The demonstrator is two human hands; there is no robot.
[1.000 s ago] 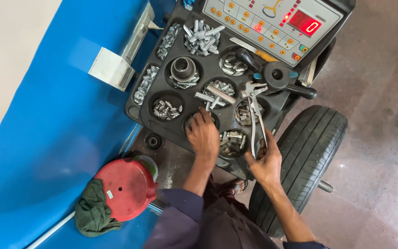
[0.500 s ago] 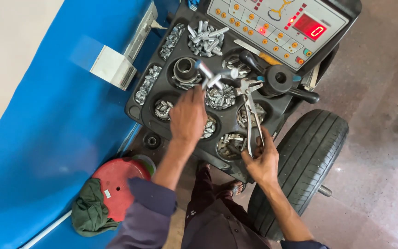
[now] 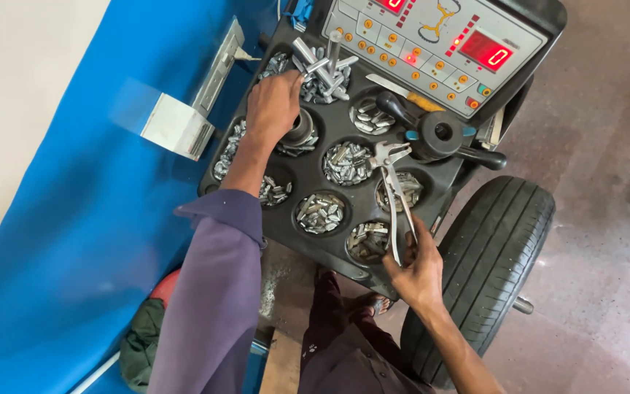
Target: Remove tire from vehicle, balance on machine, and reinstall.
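- Left hand (image 3: 273,108) reaches far across the tray (image 3: 344,241), knuckles up, fingers curled onto the weights (image 3: 322,69) in a far pocket.
- Right hand (image 3: 415,266) stays near, fist wrapped around the pliers (image 3: 395,197) handles, jaws pointing away.

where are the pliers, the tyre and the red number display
pliers (image 3: 395,191), head view, on the metal shaft below the jaws
tyre (image 3: 491,248), head view, on the tread
red number display (image 3: 493,54), head view, middle of the lit screen
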